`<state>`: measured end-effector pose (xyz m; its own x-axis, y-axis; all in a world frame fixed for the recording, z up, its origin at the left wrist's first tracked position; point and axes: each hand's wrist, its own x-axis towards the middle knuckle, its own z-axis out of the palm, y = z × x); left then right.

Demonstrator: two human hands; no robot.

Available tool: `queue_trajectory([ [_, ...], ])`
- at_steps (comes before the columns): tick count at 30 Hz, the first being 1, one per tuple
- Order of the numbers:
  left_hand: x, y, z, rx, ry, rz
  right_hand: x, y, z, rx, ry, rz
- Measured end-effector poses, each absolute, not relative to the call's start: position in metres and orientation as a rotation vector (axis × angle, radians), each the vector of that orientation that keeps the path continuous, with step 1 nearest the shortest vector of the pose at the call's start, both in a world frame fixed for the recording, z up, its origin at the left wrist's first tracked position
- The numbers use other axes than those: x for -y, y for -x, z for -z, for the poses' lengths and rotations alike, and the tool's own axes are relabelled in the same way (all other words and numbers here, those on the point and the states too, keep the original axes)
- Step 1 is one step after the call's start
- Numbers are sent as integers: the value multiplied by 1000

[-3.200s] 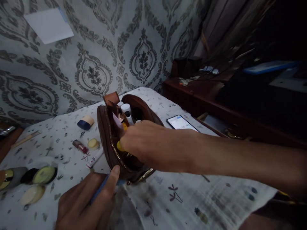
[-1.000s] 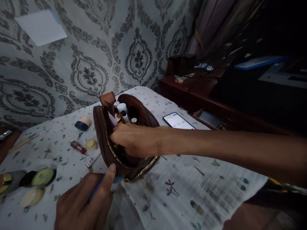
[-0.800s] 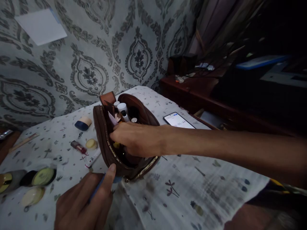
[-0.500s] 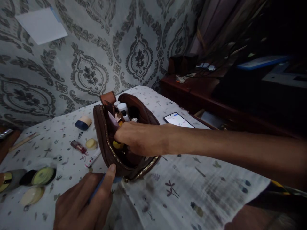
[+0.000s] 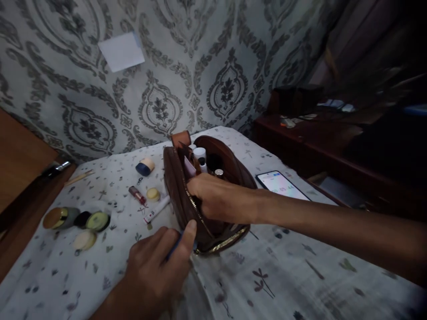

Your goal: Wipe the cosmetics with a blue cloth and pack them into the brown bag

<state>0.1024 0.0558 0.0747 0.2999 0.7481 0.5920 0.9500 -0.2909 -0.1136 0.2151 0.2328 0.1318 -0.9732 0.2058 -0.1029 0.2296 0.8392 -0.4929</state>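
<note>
A brown zip bag (image 5: 176, 195) lies unzipped on the patterned cloth, with a white-capped bottle (image 5: 199, 154), a black-capped small bottle (image 5: 202, 164) and a pinkish-white packet (image 5: 190, 167) inside. My right hand (image 5: 216, 195) reaches into its opening, fingers curled; the fingertips and anything in them are hidden. At the bag's near left corner, my left hand (image 5: 160, 260) is closed around a slim blue object (image 5: 174, 248), mostly covered by the fingers. The left thumb lies close against the bag's side.
Left of the bag lie a white tube (image 5: 156, 210), a lip gloss tube (image 5: 137, 194), small yellow jar (image 5: 153, 194), navy-and-beige container (image 5: 145, 167) and green-topped jar (image 5: 98, 221). A lit phone (image 5: 283, 186) lies right, near a dark red desk (image 5: 310, 142).
The view has swung left, so everything sits further right in the picture. My right hand stays inside the bag, and my left hand still grips the slim blue object beside it.
</note>
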Motion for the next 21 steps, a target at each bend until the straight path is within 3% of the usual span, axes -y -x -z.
queue_trajectory([
  [8, -46, -96, -63, 1662, 2056, 647, -241, -215, -122, -2930, -417, 961],
  [21, -23, -4, -22, 2435, 1777, 738, -230, -211, -135, -2820, -605, 792],
])
